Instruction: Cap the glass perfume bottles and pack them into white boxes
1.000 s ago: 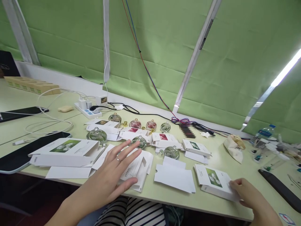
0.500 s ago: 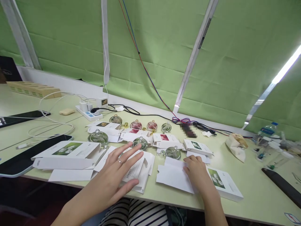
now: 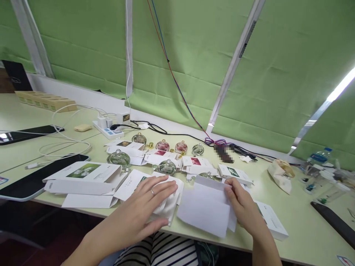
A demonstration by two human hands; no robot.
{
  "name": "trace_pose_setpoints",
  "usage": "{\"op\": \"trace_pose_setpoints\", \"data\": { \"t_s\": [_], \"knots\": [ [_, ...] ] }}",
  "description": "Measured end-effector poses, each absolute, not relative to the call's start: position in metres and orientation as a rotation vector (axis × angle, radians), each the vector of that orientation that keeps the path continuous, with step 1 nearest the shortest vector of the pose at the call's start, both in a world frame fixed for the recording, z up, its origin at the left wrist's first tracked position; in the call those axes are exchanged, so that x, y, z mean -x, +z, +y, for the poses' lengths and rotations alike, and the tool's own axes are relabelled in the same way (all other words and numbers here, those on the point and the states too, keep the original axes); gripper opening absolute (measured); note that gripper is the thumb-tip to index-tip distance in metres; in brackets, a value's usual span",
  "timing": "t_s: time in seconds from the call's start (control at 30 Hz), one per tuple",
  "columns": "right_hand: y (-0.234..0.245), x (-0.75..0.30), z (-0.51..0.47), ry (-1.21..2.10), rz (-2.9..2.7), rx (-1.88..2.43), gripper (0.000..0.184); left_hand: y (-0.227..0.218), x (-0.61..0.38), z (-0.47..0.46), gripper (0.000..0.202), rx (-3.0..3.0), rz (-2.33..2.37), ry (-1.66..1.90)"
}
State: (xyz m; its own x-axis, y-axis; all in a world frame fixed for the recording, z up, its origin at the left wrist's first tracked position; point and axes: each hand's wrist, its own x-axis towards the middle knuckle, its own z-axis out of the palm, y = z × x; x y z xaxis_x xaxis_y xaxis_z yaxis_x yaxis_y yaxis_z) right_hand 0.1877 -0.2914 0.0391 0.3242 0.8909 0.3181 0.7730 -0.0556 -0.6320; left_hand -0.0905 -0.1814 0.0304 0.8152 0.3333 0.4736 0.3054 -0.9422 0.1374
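My right hand (image 3: 240,201) pinches the upper right edge of a folded white cardboard piece (image 3: 203,210), which is lifted and tilted off the table near its front edge. Fingers spread, my left hand (image 3: 146,203) rests over an open white box (image 3: 173,195) with printed text and hides part of it. Beyond them stand round glass perfume bottles: a green one (image 3: 166,167) in the middle, and another (image 3: 206,176) partly hidden behind the cardboard. Right of my right hand lies a white box (image 3: 271,220) with a flower picture, partly covered by my wrist.
Several flat boxes and bottles fill the middle, including a pink bottle (image 3: 162,145). At left are a box with a green picture (image 3: 83,173), a dark tablet (image 3: 41,177) and a power strip (image 3: 108,131). Clear containers (image 3: 330,188) and a black bar (image 3: 334,223) lie right.
My right hand has taken hold of the white cardboard and raised it from the table. My left hand has come down over the open box. The view has shifted slightly.
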Motion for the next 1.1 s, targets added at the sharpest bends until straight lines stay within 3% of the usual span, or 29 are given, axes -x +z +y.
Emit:
{"op": "trace_pose_setpoints", "data": {
  "t_s": [0.23, 0.47, 0.57, 0.63, 1.1],
  "knots": [
    [0.019, -0.160, -0.265, 0.411, -1.238, 1.686, 0.020, 0.021, 0.088, -0.183, 0.071, -2.936, 0.465, 0.740],
    [-0.005, -0.138, -0.244, 0.614, -1.259, 1.469, 0.023, 0.019, 0.096, -0.170, 0.059, -2.934, 0.662, 0.753],
    [-0.013, -0.137, -0.239, 0.692, -1.241, 1.337, 0.027, 0.023, 0.100, -0.168, 0.072, -2.906, 0.675, 0.674],
    [-0.018, -0.136, -0.236, 0.711, -1.217, 1.294, 0.029, 0.025, 0.100, -0.170, 0.079, -2.884, 0.646, 0.609],
    [-0.016, -0.136, -0.238, 0.721, -1.290, 1.187, 0.028, 0.027, 0.100, -0.174, 0.077, -2.952, 0.699, 0.631]
  ]
}}
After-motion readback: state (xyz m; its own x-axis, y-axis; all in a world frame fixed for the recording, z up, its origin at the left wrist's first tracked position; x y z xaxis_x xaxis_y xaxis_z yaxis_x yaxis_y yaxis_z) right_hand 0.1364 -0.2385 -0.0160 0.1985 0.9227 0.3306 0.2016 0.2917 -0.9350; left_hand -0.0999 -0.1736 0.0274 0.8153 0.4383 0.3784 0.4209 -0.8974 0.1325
